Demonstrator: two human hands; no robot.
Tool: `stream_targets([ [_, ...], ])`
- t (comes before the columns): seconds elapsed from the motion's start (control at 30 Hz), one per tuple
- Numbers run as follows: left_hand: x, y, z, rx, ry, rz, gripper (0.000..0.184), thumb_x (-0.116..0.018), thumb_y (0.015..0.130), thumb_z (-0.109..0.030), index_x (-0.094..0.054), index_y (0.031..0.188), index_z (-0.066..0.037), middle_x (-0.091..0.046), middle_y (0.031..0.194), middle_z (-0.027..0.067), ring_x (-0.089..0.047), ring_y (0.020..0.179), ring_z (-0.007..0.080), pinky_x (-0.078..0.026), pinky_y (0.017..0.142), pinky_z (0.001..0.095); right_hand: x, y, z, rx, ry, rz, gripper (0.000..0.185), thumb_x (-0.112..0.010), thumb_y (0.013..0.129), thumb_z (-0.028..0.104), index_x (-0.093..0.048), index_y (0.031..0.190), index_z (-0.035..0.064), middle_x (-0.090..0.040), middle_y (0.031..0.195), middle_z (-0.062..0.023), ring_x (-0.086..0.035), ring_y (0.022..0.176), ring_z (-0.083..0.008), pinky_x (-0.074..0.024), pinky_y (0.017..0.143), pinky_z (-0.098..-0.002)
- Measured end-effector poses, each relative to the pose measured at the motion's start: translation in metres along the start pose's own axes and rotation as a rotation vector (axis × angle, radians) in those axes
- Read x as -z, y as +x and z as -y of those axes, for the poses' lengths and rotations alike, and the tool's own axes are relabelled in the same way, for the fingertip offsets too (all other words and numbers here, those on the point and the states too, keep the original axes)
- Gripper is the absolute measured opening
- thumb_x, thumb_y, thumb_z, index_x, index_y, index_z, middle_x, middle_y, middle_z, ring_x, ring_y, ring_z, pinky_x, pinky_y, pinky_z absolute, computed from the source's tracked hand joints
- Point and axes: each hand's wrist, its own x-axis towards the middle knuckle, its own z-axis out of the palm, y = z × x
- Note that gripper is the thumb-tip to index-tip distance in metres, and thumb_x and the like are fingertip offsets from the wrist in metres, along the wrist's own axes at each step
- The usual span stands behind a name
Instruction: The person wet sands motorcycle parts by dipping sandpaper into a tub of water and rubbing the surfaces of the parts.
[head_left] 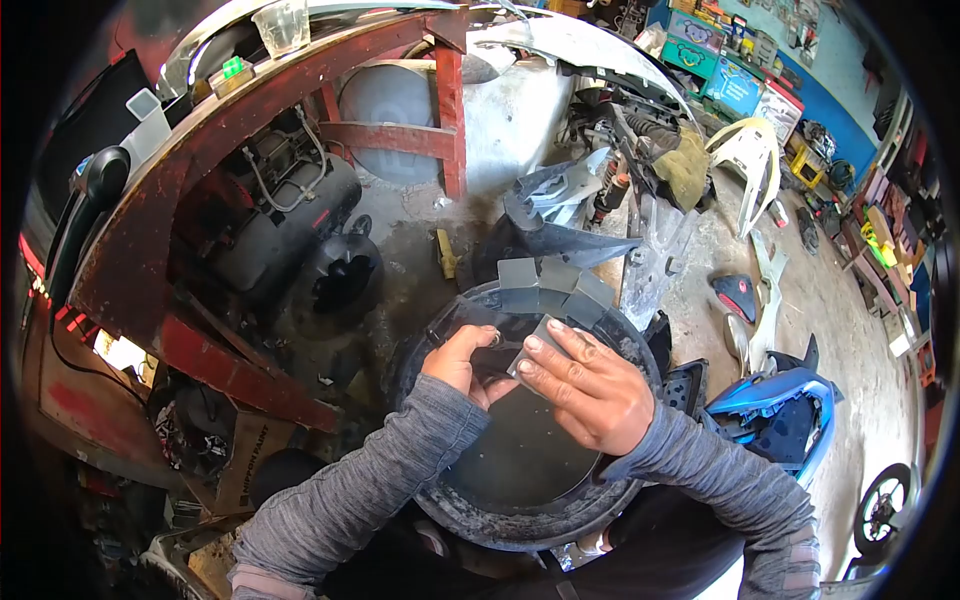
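My right hand presses a small grey sheet of sandpaper under its fingers, above a round black tub. Cloudy grey water fills the tub. To the left, my left hand is curled with its thumb on top, closed around a dark, smooth piece whose outline blends into the tub. Its fingers are partly hidden beneath that piece. Folded grey sandpaper sheets rest over the far rim of the tub.
A red wooden bench stands at the left, with an air compressor under it. Blue fairing parts lie at the right. Beyond the tub are a dark plastic panel and a yellow strip on the floor.
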Motion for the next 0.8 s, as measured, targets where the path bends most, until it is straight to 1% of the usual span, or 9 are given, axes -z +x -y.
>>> stream_targets([
  [0.07, 0.005, 0.007, 0.003, -0.024, -0.013, 0.030, 0.021, -0.067, 0.089, -0.023, -0.065, 0.104, -0.008, -0.066, 0.100, 0.0047, -0.063, 0.093, 0.0165, -0.058, 0.078, 0.0352, -0.002, 0.004, 0.011, 0.041, 0.029, 0.024, 0.061, -0.075, 0.070, 0.004, -0.063, 0.130, 0.0032, -0.056, 0.141, -0.0161, -0.050, 0.133, -0.0404, -0.0458, 0.106, -0.0508],
  [0.13, 0.011, 0.011, 0.002, 0.047, 0.039, 0.093, 0.022, -0.067, 0.089, -0.023, -0.064, 0.103, -0.007, -0.066, 0.101, 0.0060, -0.063, 0.092, 0.0167, -0.059, 0.079, 0.0358, -0.001, 0.002, 0.016, 0.076, 0.039, 0.048, 0.062, -0.075, 0.070, 0.006, -0.063, 0.130, 0.0028, -0.057, 0.140, -0.0163, -0.054, 0.130, -0.0393, -0.0465, 0.106, -0.0500],
  [0.27, -0.002, -0.004, -0.001, -0.031, 0.031, 0.012, 0.025, -0.067, 0.089, -0.024, -0.063, 0.104, -0.005, -0.066, 0.102, 0.0081, -0.064, 0.092, 0.0179, -0.059, 0.078, 0.0357, 0.000, -0.003, -0.001, -0.049, 0.042, 0.028, 0.059, -0.075, 0.071, 0.009, -0.063, 0.128, 0.0030, -0.060, 0.135, -0.0149, -0.058, 0.126, -0.0361, -0.0478, 0.104, -0.0480],
  [0.33, -0.002, -0.001, 0.002, -0.019, 0.081, -0.030, 0.024, -0.062, 0.091, -0.020, -0.063, 0.108, -0.005, -0.068, 0.103, 0.0063, -0.068, 0.093, 0.0183, -0.059, 0.085, 0.0352, -0.001, 0.004, 0.007, 0.003, 0.035, 0.034, 0.061, -0.076, 0.069, 0.008, -0.063, 0.129, 0.0034, -0.061, 0.134, -0.0152, -0.059, 0.125, -0.0359, -0.0484, 0.103, -0.0477],
  [0.43, -0.007, -0.009, -0.002, -0.015, 0.070, 0.021, 0.024, -0.062, 0.091, -0.020, -0.063, 0.109, -0.004, -0.068, 0.104, 0.0072, -0.067, 0.093, 0.0184, -0.059, 0.085, 0.0351, 0.002, 0.003, 0.004, 0.050, 0.052, 0.039, 0.064, -0.077, 0.066, 0.006, -0.062, 0.129, 0.0035, -0.062, 0.133, -0.0158, -0.060, 0.122, -0.0362, -0.0495, 0.102, -0.0476],
  [0.57, -0.008, -0.008, -0.003, -0.031, 0.091, -0.012, 0.025, -0.062, 0.091, -0.020, -0.062, 0.109, -0.003, -0.067, 0.105, 0.0082, -0.067, 0.093, 0.0183, -0.059, 0.085, 0.0352, 0.003, 0.003, 0.003, -0.050, 0.115, 0.021, 0.065, -0.076, 0.066, 0.003, -0.063, 0.130, 0.0056, -0.061, 0.135, -0.0152, -0.061, 0.123, -0.0327, -0.0496, 0.103, -0.0457],
  [0.63, -0.004, -0.006, -0.003, -0.034, 0.081, 0.019, 0.026, -0.062, 0.091, -0.021, -0.062, 0.110, -0.002, -0.067, 0.106, 0.0091, -0.067, 0.095, 0.0188, -0.059, 0.086, 0.0371, 0.004, 0.003, 0.008, 0.031, 0.095, 0.015, 0.064, -0.074, 0.067, 0.002, -0.063, 0.130, 0.0065, -0.062, 0.133, -0.0158, -0.061, 0.123, -0.0323, -0.0497, 0.103, -0.0444],
  [0.7, -0.006, -0.008, -0.005, -0.029, 0.087, 0.016, 0.026, -0.062, 0.091, -0.021, -0.062, 0.109, -0.002, -0.067, 0.106, 0.0092, -0.067, 0.096, 0.0191, -0.060, 0.087, 0.0376, 0.004, 0.001, -0.001, 0.017, 0.091, 0.009, 0.063, -0.072, 0.068, 0.001, -0.063, 0.130, 0.0060, -0.063, 0.133, -0.0155, -0.060, 0.124, -0.0328, -0.0493, 0.104, -0.0450],
  [0.8, -0.006, -0.008, -0.003, -0.029, 0.072, 0.010, 0.026, -0.061, 0.092, -0.021, -0.061, 0.109, -0.002, -0.067, 0.106, 0.0096, -0.067, 0.098, 0.0197, -0.060, 0.088, 0.0384, 0.001, -0.001, -0.003, -0.119, 0.092, 0.022, 0.058, -0.071, 0.069, 0.001, -0.065, 0.127, 0.0057, -0.064, 0.132, -0.0151, -0.060, 0.125, -0.0308, -0.0493, 0.104, -0.0455],
])
